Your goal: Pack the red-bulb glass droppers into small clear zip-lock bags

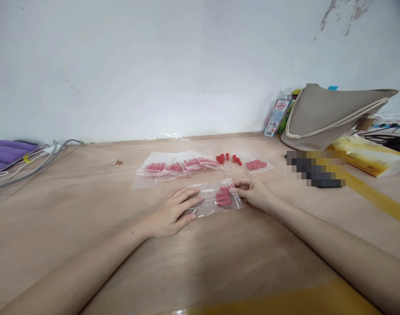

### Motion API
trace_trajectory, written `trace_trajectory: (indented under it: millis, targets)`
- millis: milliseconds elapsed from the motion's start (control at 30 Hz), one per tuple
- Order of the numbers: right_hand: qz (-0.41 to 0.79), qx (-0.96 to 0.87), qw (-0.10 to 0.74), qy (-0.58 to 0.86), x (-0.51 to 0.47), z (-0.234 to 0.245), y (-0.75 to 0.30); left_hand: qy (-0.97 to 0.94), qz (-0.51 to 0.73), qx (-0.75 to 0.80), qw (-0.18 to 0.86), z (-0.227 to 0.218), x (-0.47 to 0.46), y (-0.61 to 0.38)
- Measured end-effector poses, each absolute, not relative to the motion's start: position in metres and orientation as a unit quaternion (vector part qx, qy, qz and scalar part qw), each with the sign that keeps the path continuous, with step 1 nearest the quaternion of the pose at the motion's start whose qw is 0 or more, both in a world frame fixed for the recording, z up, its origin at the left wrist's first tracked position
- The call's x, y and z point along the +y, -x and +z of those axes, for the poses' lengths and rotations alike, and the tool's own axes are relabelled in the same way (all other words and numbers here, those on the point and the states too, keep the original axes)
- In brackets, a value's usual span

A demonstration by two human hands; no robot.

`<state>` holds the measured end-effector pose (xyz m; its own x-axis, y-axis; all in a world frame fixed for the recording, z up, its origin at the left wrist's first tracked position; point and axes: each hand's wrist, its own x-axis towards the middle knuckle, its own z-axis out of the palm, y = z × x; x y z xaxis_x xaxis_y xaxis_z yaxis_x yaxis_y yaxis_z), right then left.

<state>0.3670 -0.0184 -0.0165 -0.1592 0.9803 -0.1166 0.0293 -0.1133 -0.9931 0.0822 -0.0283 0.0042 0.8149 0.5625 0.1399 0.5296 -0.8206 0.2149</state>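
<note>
A clear zip bag [209,211] lies flat on the table, with several droppers [223,197] inside, their red bulbs toward its right end. My left hand [173,212] rests on the bag's left part, palm down and fingers spread. At the right end, my right hand [252,193] pinches the bag's edge between thumb and fingers. Just behind, loose droppers [227,156] with red bulbs and thin clear stems point toward me. Filled bags [175,167] overlap in a row at the back left, and another filled bag [257,164] lies to the right.
At the right stand a bottle [277,116] and a grey drawstring bag [334,116], near a yellow tissue pack [370,155]. A dark, pixelated object [318,170] lies before them. Purple padded material [9,153] and grey cables [39,168] are at the left. A wall closes the back.
</note>
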Motion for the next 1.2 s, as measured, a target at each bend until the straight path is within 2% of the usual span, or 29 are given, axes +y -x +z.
trace_trajectory:
  millis: [133,333,500,933,1000,1100,1200]
  targets:
    - [0.562,-0.535,0.417,0.473,-0.016,-0.017,-0.367,-0.948,0.101,0.293,0.076,0.003,-0.028,-0.083]
    - [0.528,-0.495,0.481,0.495,-0.017,-0.018,-0.359,-0.951,0.104,0.285,0.065,0.002,-0.027,-0.083]
    - [0.558,-0.500,0.443,0.492,-0.020,-0.015,-0.360,-0.952,0.101,0.282,0.066,0.002,-0.026,-0.082]
    - [0.538,-0.558,0.331,0.538,-0.023,0.003,-0.371,-0.955,0.102,0.270,0.064,0.001,-0.025,-0.082]
    - [0.488,-0.572,0.340,0.565,-0.018,0.004,-0.376,-0.954,0.105,0.272,0.070,0.001,-0.025,-0.081]
    - [0.299,-0.612,0.359,0.638,0.001,0.009,-0.388,-0.954,0.111,0.267,0.082,0.001,-0.025,-0.081]
    - [0.116,-0.634,0.301,0.703,0.029,0.014,-0.397,-0.951,0.111,0.273,0.093,0.003,-0.026,-0.082]
